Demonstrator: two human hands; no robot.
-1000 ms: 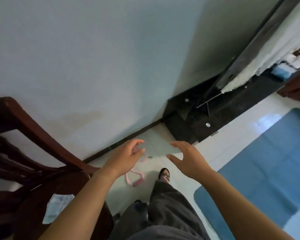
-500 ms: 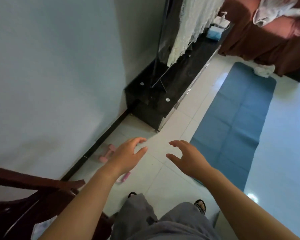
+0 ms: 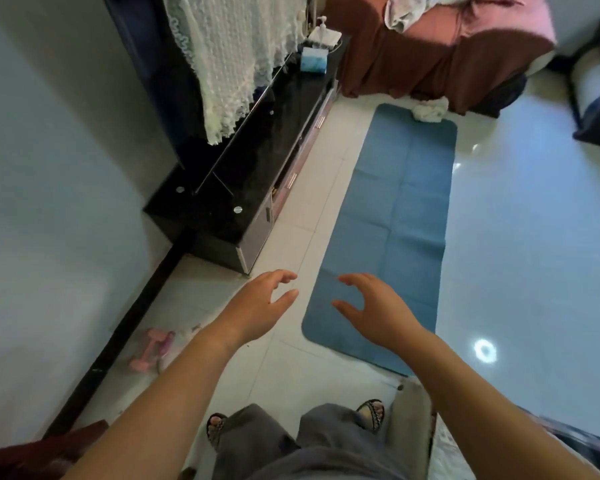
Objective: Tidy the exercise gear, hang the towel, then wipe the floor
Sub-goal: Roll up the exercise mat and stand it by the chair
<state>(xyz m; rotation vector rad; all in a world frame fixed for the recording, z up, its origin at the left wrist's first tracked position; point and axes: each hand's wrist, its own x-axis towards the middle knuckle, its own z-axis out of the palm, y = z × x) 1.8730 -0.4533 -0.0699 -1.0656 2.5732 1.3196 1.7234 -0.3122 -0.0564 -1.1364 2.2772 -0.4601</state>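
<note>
Glossy white tile floor (image 3: pixel 516 254); long blue exercise mat (image 3: pixel 395 220) flat beside black TV stand (image 3: pixel 257 161), crumpled white towel (image 3: pixel 428 110) at its far end, pink dumbbell (image 3: pixel 151 351) by wall (image 3: pixel 49 202). Left hand (image 3: pixel 257 306) & right hand (image 3: pixel 378 310) empty, fingers loosely spread. Vs 0.5 s ago: more of mat in view.

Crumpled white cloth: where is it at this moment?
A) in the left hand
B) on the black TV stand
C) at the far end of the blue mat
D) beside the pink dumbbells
C: the crumpled white cloth lies at the far end of the blue mat, just in front of the brown bed cover. The left hand and right hand hold nothing.
</note>
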